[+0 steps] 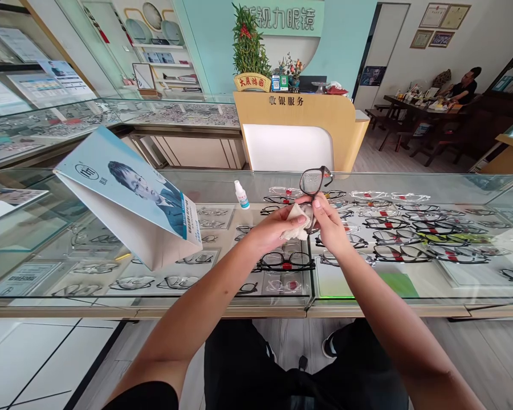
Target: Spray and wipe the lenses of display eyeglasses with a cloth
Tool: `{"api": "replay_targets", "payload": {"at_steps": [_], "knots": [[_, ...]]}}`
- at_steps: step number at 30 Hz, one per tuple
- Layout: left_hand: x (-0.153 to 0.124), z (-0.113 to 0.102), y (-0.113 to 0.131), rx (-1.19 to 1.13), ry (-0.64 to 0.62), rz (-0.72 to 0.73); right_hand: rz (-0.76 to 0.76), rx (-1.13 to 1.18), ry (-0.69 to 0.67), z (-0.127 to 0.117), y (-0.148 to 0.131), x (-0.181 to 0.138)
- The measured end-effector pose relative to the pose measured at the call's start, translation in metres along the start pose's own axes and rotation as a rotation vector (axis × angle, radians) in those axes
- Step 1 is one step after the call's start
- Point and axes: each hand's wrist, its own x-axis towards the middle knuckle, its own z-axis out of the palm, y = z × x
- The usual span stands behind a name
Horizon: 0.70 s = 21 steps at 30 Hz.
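Note:
Dark-framed eyeglasses (312, 181) are held up above the glass counter, turned on end with one lens uppermost. Small pale spots show on that upper lens. My right hand (328, 223) is closed on the frame near its middle. In my left hand (277, 228) is a crumpled cream cloth (298, 222), pressed around the lower lens, which it mostly hides. A small white spray bottle (241, 195) with a blue-and-white label stands on the counter, left of and beyond my hands.
Rows of eyeglasses (395, 222) lie in and on the glass display counter (256, 307). A folded cardboard sign (132, 193) stands at the left. Beyond are a wooden reception desk (350, 131) with a plant (250, 45) and a seated person (464, 88).

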Motion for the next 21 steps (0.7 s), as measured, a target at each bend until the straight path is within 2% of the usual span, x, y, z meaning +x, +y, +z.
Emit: {"api": "replay_targets", "payload": {"at_steps": [9,13,21], "knots": [[-0.001,-0.009,0.002,0.078,0.013,-0.076,0.015,0.076,-0.061,-0.003,0.011,0.002],[-0.001,-0.012,0.002,0.092,0.021,-0.057,0.029,0.056,-0.083,-0.004,0.017,0.001],[-0.001,-0.010,-0.005,0.072,0.122,-0.037,-0.016,0.064,-0.071,-0.001,0.014,0.003]]}}
